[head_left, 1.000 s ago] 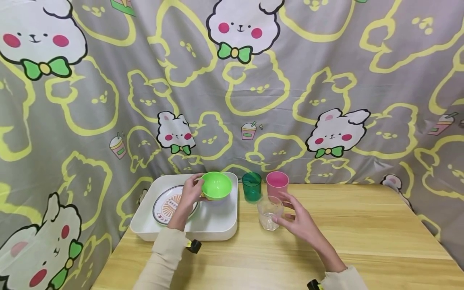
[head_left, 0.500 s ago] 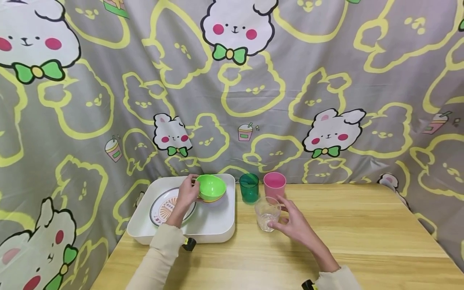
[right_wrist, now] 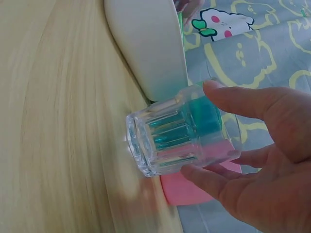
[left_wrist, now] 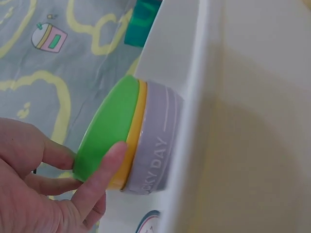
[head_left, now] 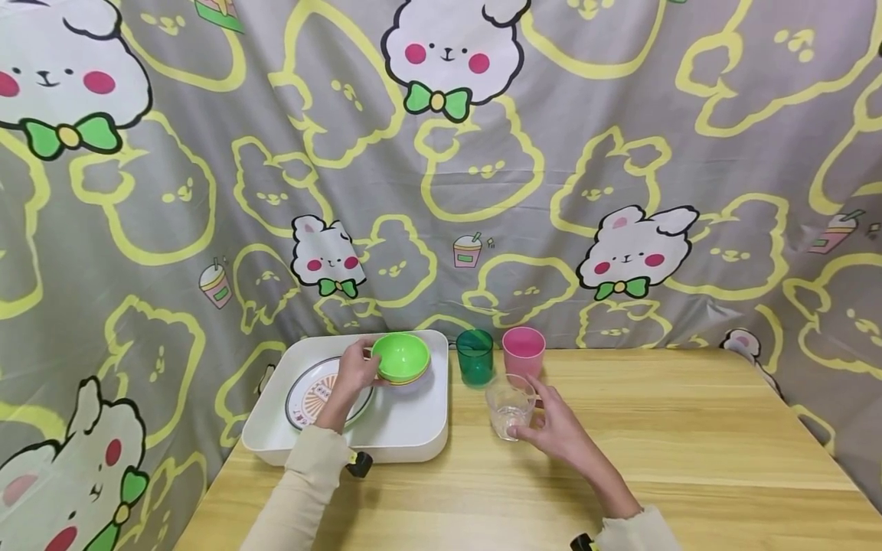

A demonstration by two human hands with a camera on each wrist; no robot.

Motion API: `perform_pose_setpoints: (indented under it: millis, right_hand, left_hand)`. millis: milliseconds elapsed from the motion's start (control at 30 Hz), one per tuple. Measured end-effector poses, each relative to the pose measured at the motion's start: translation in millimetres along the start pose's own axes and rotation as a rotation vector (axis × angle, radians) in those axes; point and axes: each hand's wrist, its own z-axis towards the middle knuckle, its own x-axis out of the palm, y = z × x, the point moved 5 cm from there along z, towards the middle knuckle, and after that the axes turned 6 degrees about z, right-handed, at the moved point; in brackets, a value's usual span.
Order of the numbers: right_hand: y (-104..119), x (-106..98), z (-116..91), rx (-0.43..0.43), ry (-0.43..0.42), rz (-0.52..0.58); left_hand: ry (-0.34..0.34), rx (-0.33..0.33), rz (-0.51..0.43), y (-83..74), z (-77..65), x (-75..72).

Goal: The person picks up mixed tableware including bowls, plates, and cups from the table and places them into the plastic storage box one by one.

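In the head view my left hand (head_left: 357, 369) pinches the rim of a light green bowl (head_left: 401, 357). That bowl sits over a yellow bowl (left_wrist: 129, 160) and a purple-grey bowl (left_wrist: 158, 141) with raised lettering, as the left wrist view shows. The stack stands in the right part of a white tray (head_left: 413, 451). My right hand (head_left: 558, 425) grips a clear drinking glass (head_left: 511, 405) between thumb and fingers. The glass is upright; whether its base touches the table I cannot tell.
A white plate (head_left: 318, 390) with an orange pattern lies in the tray's left part. Behind the glass stand a green tumbler (head_left: 475, 360) and a pink cup (head_left: 524, 352). A patterned curtain (head_left: 441, 191) borders the back of the wooden table (head_left: 689, 428).
The green bowl has moved slightly left and down onto the stacked bowls, and it tilts less than half a second ago. My right hand keeps its grip on the glass in nearly the same place.
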Motion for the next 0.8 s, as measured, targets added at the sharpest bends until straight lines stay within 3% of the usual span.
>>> perform_pose_setpoints:
  millis: [200, 367, 533, 667, 800]
  right_hand:
    - [-2, 3, 0, 0.009, 0.006, 0.037]
    - [-3, 4, -1, 0.013, 0.004, 0.061]
    - [-5, 5, -1, 0.010, 0.006, 0.083]
    - [-8, 7, -1, 0.021, 0.006, 0.098]
    - [-12, 9, 0, 0.033, -0.002, 0.107]
  left_hand:
    - [0.018, 0.005, -0.030, 1.2, -4.1, 0.3]
    - [0.052, -0.065, -0.059, 8.8, -2.4, 1.6]
    - [0.070, -0.090, -0.065, 11.9, 0.6, 1.5]
    - [0.066, -0.061, -0.004, 7.2, 0.1, 0.0]
    - [0.022, 0.036, 0.160, -2.0, -1.4, -2.8]
